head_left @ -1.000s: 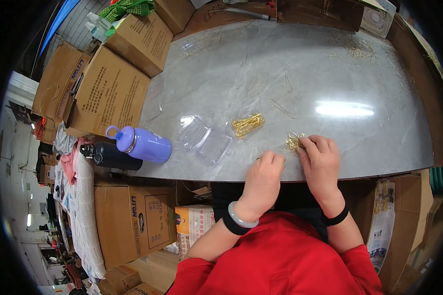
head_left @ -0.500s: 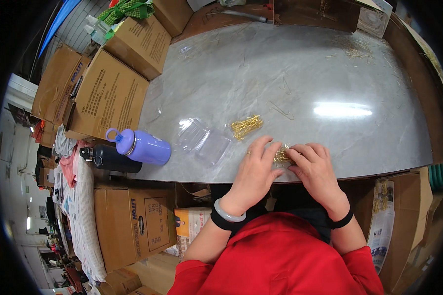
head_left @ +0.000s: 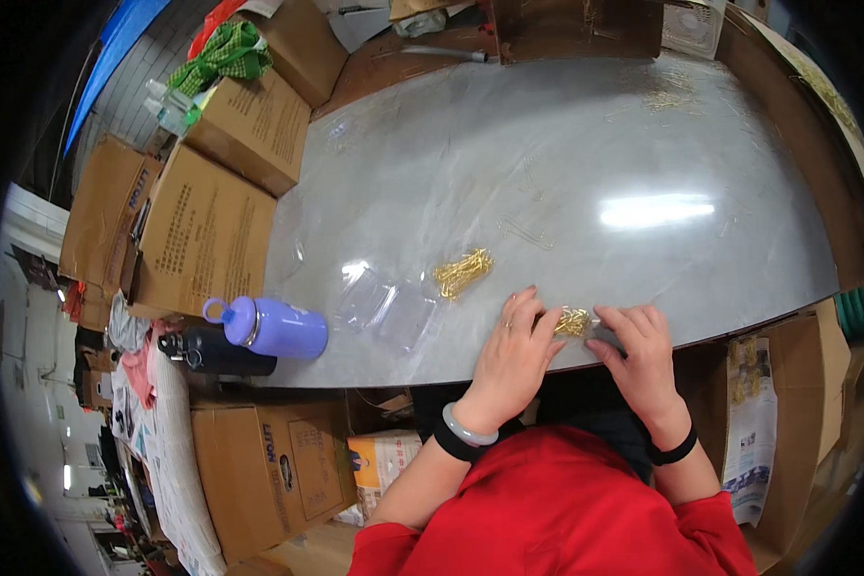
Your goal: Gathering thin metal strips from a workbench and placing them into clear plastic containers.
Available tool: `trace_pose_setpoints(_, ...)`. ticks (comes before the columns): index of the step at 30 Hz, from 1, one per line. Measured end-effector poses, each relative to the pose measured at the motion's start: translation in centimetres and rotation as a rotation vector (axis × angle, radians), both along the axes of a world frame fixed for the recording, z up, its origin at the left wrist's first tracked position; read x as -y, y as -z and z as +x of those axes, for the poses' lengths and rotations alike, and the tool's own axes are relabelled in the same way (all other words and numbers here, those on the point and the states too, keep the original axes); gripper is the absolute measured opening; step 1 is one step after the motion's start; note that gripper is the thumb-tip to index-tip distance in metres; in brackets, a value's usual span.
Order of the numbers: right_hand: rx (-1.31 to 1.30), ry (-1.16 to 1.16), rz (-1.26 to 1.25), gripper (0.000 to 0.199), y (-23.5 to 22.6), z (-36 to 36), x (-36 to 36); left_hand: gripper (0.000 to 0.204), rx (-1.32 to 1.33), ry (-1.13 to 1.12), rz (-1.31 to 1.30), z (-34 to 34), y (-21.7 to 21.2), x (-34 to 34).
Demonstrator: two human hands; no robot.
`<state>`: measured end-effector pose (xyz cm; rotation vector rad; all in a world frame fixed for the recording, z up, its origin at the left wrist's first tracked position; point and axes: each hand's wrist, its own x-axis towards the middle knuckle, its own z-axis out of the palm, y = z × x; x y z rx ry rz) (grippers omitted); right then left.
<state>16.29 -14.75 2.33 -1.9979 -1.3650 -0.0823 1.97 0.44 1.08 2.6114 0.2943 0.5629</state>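
**pinhead_22:** Fingers first: both sets are curled in loosely around a small clump of gold clips [head_left: 573, 322] right at the near edge of the grey table [head_left: 643, 144]. The left hand [head_left: 511, 357] has its fingers [head_left: 526, 309] laid fairly flat and close together, tips touching the left side of the clump. The right hand [head_left: 641, 353] comes in from the other side, fingertips pinched down on the clips. Neither is a tight fist, more of a half-closed gathering grip.

**boxroom_al:** Makes sense they'd work it that close to the body, I'd guess so the wrists can rest on the table lip. Is the right hand holding something else too? Looks like a grey or clear edge under its fingers.

**pinhead_22:** Can't tell. Something pale sits just under the right fingertips, but it's too small to say what.

**boxroom_al:** And the rest?

**pinhead_22:** A second pile of gold clips [head_left: 462, 273] lies loose a bit further out, to the left, untouched. Just beside it is an open clear plastic box [head_left: 386, 309], lying flat, probably parked within easy reach. Further left a purple bottle [head_left: 271, 326] lies on its side at the table edge, with a black bottle [head_left: 211, 353] next to it. Cardboard cartons [head_left: 206, 235] are stacked along the left side.
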Motion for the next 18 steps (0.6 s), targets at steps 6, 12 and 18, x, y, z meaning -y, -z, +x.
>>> trace_pose_setpoints(6, 0.005, -0.057, 0.150, 0.037, 0.6, -0.5, -0.7, 0.042, 0.050, -0.011, -0.002, -0.1, 0.3, 0.1)
trace_pose_setpoints(12, -0.007, -0.131, 0.209, 0.035, 0.2, 0.4, -1.8, 0.044, 0.043, 0.009, 0.014, -0.1, 0.3, 0.0)
trace_pose_setpoints(18, -0.243, -0.051, 0.280, 0.029, 0.2, -2.2, -3.3, 0.045, 0.027, -0.018, -0.017, -0.1, 0.1, 0.2)
